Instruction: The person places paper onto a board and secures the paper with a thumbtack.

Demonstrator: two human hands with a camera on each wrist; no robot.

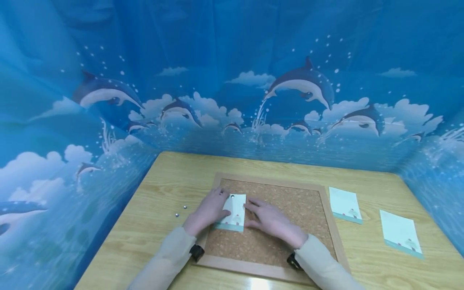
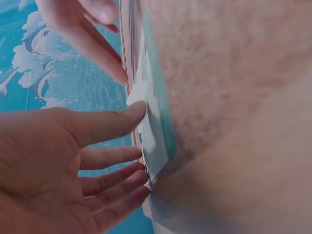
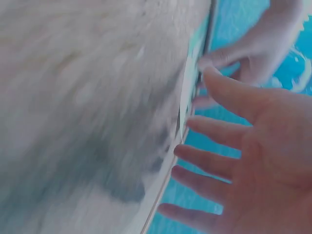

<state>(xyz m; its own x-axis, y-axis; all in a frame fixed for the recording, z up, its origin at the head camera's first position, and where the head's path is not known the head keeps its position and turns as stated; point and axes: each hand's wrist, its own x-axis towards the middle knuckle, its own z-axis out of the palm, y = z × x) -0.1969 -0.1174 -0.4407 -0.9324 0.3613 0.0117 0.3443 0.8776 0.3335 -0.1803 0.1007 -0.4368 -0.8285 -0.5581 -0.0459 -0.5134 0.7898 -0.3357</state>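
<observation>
On the corkboard (image 1: pixel 253 249), the left hand (image 1: pixel 208 209) partly covers a note sheet (image 1: pixel 237 209), the right hand (image 1: pixel 270 219) beside it, both grips released; silvery studs (image 1: pixel 185 207) lie toward the worktop (image 1: pixel 174 177)'s left edge, two more sheets (image 1: pixel 346 203) toward the right, dolphin curtain (image 1: pixel 232 48) beyond

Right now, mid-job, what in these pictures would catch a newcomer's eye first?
Probably the blue dolphin backdrop, filling the upper part of the head view behind the wooden table. Next comes the pale note on the left part of the framed corkboard, between the left hand and right hand, with a small shiny stud near its top edge. Two more notes lie on the table to the board's right.
</observation>
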